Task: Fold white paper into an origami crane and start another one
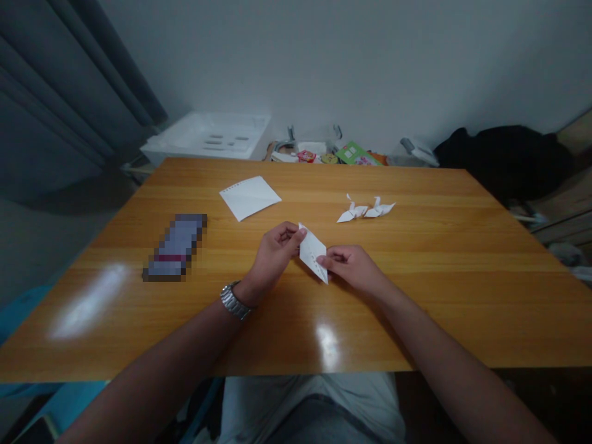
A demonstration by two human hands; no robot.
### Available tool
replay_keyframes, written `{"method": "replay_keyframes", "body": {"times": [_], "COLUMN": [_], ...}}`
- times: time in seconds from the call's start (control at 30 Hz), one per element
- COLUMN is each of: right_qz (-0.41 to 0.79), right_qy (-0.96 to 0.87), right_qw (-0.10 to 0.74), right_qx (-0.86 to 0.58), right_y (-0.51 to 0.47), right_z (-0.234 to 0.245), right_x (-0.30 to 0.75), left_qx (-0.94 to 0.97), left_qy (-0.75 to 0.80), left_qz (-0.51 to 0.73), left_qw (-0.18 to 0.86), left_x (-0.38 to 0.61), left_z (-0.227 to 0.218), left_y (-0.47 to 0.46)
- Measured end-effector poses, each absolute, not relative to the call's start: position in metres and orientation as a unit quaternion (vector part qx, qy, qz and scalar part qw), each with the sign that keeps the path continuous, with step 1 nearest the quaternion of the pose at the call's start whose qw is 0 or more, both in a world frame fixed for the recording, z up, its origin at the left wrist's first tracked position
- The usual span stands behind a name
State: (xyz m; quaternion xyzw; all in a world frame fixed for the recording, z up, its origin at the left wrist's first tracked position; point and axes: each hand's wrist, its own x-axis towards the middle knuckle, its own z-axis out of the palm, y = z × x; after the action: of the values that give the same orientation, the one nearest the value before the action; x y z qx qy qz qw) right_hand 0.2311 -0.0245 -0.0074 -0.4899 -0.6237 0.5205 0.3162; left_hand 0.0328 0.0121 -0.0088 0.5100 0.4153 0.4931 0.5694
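A small folded white paper (313, 252) is held just above the wooden table (416, 296) near its middle. My left hand (275, 251), with a metal watch at the wrist, pinches the paper's upper left corner. On the other side, my right hand (352, 266) pinches its lower right edge. Both hands are closed on the paper.
A flat white sheet (250, 197) lies further back on the table. Two folded white paper cranes (365, 210) sit to the right of it. A blurred-out oblong object (176, 246) lies at the left. Behind the table are a white box (208, 134), clutter and a dark bag (504, 157).
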Motion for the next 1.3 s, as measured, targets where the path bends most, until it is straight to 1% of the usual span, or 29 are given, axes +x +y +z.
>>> {"method": "replay_keyframes", "body": {"times": [0.13,0.2,0.47,0.87,1.03,1.17,1.3], "right_qz": [0.593,0.608,0.602,0.604,0.570,0.591,0.589], "right_qy": [-0.579,-0.564,-0.573,-0.585,-0.601,-0.555,-0.544], "right_qw": [0.311,0.309,0.304,0.297,0.325,0.374,0.387], "right_qx": [-0.466,-0.465,-0.465,-0.453,-0.457,-0.450,-0.455], "right_y": [-0.0265,-0.0270,-0.0268,-0.0270,-0.0256,-0.0239,-0.0229], "right_z": [-0.0081,-0.0071,-0.0046,-0.0054,-0.0066,-0.0080,-0.0085], "right_x": [0.2282,0.2277,0.2300,0.2312,0.2313,0.2303,0.2298], "left_qx": [0.503,0.500,0.492,0.508,0.525,0.545,0.575], "left_qy": [0.419,0.421,0.419,0.420,0.434,0.451,0.459], "left_qz": [0.493,0.491,0.492,0.517,0.510,0.499,0.479], "left_qw": [0.573,0.576,0.584,0.546,0.525,0.500,0.479], "left_x": [0.0315,0.0311,0.0296,0.0261,0.0249,0.0249,0.0260], "left_z": [-0.0080,-0.0073,-0.0070,-0.0063,-0.0057,-0.0064,-0.0061], "left_y": [0.0142,0.0149,0.0155,0.0162,0.0190,0.0203,0.0192]}}
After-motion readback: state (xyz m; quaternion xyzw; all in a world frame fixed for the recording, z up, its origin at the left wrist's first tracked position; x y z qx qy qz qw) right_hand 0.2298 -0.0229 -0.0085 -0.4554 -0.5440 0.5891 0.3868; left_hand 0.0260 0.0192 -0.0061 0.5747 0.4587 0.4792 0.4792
